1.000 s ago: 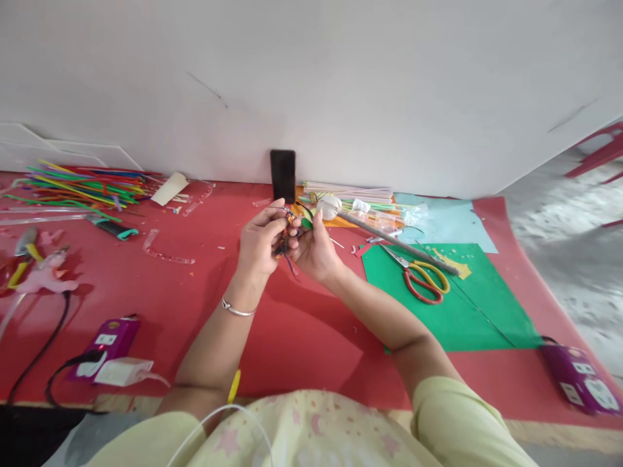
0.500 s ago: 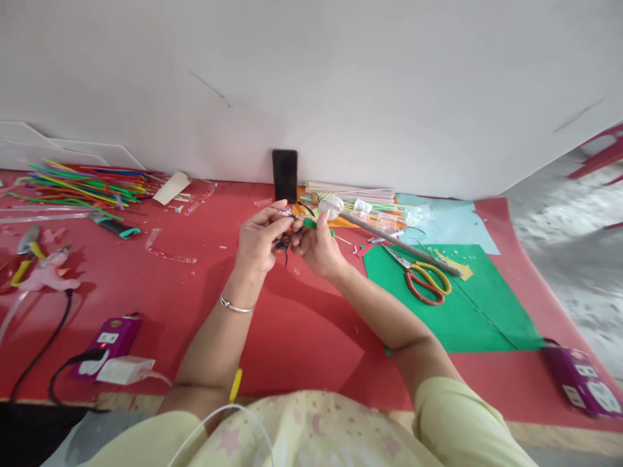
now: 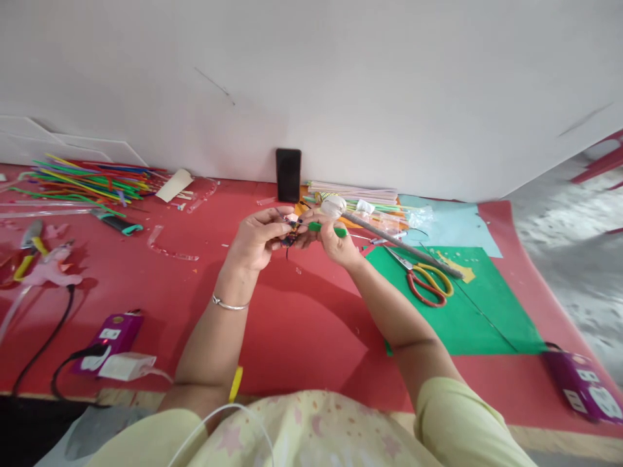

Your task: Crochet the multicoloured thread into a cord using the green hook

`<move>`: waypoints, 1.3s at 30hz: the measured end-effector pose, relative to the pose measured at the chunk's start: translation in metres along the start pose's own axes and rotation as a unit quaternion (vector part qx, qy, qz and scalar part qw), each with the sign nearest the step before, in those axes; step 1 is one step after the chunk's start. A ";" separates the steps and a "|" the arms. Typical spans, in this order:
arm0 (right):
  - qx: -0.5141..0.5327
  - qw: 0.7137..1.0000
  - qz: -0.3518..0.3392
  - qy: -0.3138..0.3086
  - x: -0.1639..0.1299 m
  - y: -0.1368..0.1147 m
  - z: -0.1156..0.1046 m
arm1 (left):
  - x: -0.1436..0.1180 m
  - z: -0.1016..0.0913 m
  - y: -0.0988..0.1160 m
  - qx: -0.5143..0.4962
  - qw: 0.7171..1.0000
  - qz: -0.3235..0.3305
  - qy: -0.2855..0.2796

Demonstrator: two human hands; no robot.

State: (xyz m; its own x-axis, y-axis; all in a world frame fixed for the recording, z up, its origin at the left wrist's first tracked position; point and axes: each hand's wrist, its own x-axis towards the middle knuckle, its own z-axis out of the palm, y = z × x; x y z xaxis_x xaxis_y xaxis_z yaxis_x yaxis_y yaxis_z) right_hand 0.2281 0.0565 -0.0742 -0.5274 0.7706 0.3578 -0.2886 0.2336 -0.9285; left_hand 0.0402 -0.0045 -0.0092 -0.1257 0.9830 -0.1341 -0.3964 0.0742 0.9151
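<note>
Head view: left hand [image 3: 254, 241] and right hand [image 3: 335, 241] fingers pinch a small multicoloured piece [image 3: 291, 233].

- Scissors [image 3: 428, 283] are lying on green paper [image 3: 467, 318].
- A phone [image 3: 288, 175] is leaning against the wall [image 3: 341, 84].
- Coloured sticks [image 3: 87, 181] are piling up far left.
- A purple socket [image 3: 111, 334] is sitting near the edge.
</note>
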 end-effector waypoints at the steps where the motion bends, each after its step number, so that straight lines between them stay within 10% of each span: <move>1: -0.002 1.000 -0.006 -0.011 0.000 -0.002 -0.001 | 0.000 0.000 0.001 -0.001 1.000 -0.004 -0.001; 22: -0.173 0.977 -0.094 -0.085 -0.003 -0.043 -0.012 | 0.004 -0.021 0.001 0.032 0.998 0.010 -0.047; 39: -0.115 0.988 -0.051 -0.093 -0.003 -0.049 -0.014 | 0.003 -0.029 -0.001 0.048 0.993 0.004 -0.112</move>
State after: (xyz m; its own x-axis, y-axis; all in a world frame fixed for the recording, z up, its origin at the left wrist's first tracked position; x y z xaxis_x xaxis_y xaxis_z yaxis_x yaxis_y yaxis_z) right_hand 0.2547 0.0508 -0.0308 -0.6486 0.6195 0.4422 -0.1689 0.4493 -0.8773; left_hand 0.0137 -0.0066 -0.0222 0.0818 0.9954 -0.0494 -0.3060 0.0723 0.9493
